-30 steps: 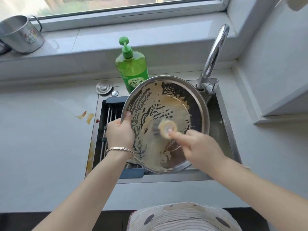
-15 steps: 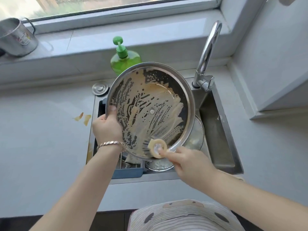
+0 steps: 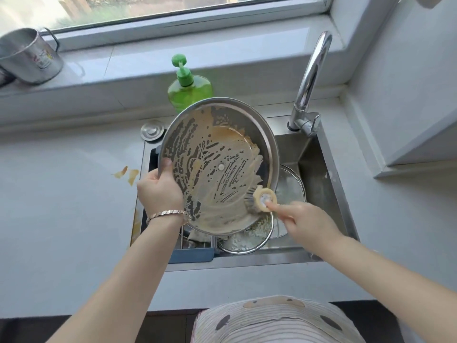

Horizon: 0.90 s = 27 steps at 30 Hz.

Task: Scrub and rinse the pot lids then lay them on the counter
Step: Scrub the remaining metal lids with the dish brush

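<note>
Left hand (image 3: 159, 191): grips the left rim of the pot lid (image 3: 217, 167), thumb on its inner face.
Right hand (image 3: 309, 222): curled round the scrub brush (image 3: 261, 199), bristles on the lid's lower right.
Lid: tilted above the sink (image 3: 319, 169), smeared with tan suds.
Second lid (image 3: 247, 240): in the sink below.
Soap bottle (image 3: 189, 89): on the counter (image 3: 61, 206), far of the lid.

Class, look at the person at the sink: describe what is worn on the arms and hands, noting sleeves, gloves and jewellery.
No sleeves show on either forearm, and no gloves. The wrist of the left hand carries a pale metal link bracelet; the right hand and its wrist show no jewellery. Below, a pale striped garment with dark spots.
</note>
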{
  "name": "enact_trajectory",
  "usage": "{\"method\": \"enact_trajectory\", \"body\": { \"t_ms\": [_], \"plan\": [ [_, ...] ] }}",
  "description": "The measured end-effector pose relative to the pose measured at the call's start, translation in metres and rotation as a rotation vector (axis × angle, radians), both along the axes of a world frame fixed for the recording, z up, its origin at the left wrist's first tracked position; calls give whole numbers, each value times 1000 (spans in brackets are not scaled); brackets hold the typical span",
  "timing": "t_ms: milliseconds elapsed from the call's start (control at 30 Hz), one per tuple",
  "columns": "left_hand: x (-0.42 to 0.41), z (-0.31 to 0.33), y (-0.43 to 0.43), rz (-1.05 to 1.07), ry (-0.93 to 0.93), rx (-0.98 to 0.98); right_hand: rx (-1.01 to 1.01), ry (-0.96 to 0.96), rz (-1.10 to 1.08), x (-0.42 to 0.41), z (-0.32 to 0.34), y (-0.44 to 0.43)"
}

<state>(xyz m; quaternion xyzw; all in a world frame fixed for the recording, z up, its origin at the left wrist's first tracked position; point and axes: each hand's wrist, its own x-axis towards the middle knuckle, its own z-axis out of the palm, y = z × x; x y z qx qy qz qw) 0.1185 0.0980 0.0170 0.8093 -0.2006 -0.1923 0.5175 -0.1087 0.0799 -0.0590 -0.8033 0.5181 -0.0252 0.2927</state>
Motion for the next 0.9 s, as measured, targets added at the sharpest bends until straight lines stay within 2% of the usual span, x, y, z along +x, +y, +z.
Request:
{"method": "enact_trajectory", "body": {
  "t_ms": [67, 167, 233, 367, 533, 633, 733, 833, 900],
  "plan": [
    [-1, -4, 3, -21, -17, 28, -15, 30, -55, 1, -1, -1],
    [3, -9, 1, 12, 42, 42, 31, -108, 123, 20, 4, 33],
    [5, -9, 0, 5, 61, 34, 22, -122, 171, 24, 9, 40],
    [2, -4, 0, 7, 23, 39, -8, 15, -78, 3, 2, 0],
    [1, -2, 2, -41, 3, 51, -2, 6, 212, 17, 21, 30],
    [4, 1, 4, -126, -71, 97, -69, 144, 39, -8, 11, -21],
    [4, -2, 4, -162, -84, 150, -151, 137, -90, -10, 11, -30],
    [6, -3, 3, -187, -103, 161, -112, 126, 176, 1, 8, 11],
    [9, -3, 4, -205, -120, 167, -91, 164, 209, -6, 8, 11]
  ]
}}
